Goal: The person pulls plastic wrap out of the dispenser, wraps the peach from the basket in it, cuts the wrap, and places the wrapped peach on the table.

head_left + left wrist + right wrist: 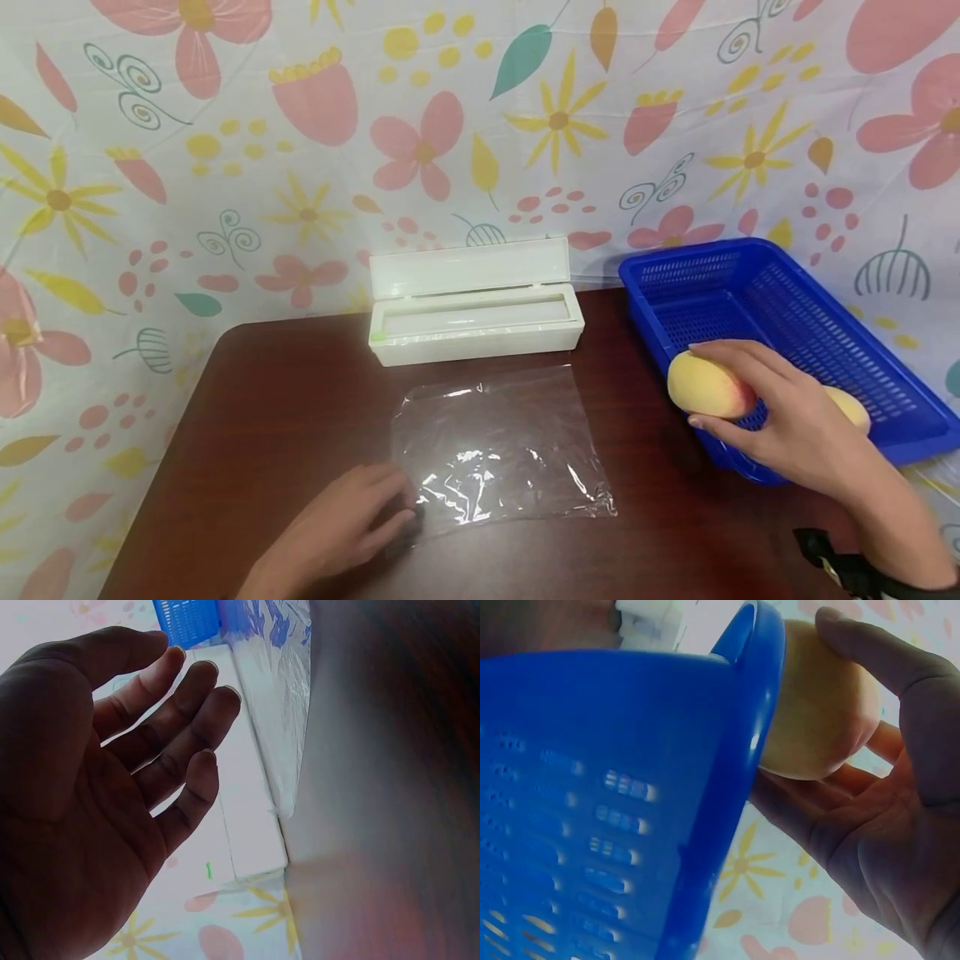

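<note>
A yellow peach with a red blush is gripped by my right hand over the near left rim of the blue basket. In the right wrist view the thumb and fingers curl round the peach, beside the basket's rim. Another peach lies in the basket, partly hidden behind the right hand. My left hand rests at the lower left corner of a sheet of clear plastic film spread on the table. The left wrist view shows its fingers loosely bent, with nothing held.
A white cling film box stands at the back of the dark wooden table, its lid raised and a roll inside. Behind it hangs a flower-patterned cloth. A black band circles the right wrist.
</note>
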### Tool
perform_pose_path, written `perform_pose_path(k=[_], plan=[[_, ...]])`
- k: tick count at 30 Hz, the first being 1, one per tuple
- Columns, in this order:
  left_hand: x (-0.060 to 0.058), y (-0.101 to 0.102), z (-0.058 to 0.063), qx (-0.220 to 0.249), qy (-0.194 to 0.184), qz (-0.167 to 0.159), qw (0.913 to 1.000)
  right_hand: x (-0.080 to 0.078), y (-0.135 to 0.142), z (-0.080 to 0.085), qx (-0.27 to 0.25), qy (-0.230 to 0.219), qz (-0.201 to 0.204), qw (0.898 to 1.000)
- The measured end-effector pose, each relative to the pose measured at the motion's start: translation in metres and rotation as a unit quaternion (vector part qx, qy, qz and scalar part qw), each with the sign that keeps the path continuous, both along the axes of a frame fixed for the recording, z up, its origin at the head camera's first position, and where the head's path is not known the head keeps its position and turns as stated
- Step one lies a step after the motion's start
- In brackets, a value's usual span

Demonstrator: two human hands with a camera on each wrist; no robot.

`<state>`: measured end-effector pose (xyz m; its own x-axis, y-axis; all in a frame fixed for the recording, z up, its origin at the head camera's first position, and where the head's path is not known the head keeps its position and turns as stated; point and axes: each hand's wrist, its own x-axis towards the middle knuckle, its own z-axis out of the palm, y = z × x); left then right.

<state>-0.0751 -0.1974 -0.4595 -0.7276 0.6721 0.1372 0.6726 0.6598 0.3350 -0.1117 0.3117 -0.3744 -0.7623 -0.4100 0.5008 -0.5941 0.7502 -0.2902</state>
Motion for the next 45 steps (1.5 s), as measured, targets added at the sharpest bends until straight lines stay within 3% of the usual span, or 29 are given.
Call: perform_pose_path(k=[4, 13, 26, 35, 45], plan=[[-0.002, 0.002, 0.000, 0.001, 0.001, -0.007, 1.0000, -0.001, -0.004, 0.000, -0.005, -0.009, 0.005, 1.000], [-0.010, 0.010, -0.002, 0.021, 0.028, -0.056, 0.9978, -0.003, -0.019, -0.003, -0.002, -0.020, 0.014, 1.000], [-0.013, 0.028, -0.004, 0.037, 0.028, -0.092, 0.9947, -0.005, -0.034, -0.006, 0.003, -0.051, 0.032, 0.998], [-0.013, 0.034, 0.001, 0.035, 0.014, -0.079, 0.9962, -0.007, -0.043, -0.011, -0.006, -0.054, 0.047, 0.997], [-0.015, 0.035, 0.004, 0.047, 0.003, -0.075, 0.9961, -0.009, -0.052, -0.019, 0.003, -0.090, 0.044, 0.995]])
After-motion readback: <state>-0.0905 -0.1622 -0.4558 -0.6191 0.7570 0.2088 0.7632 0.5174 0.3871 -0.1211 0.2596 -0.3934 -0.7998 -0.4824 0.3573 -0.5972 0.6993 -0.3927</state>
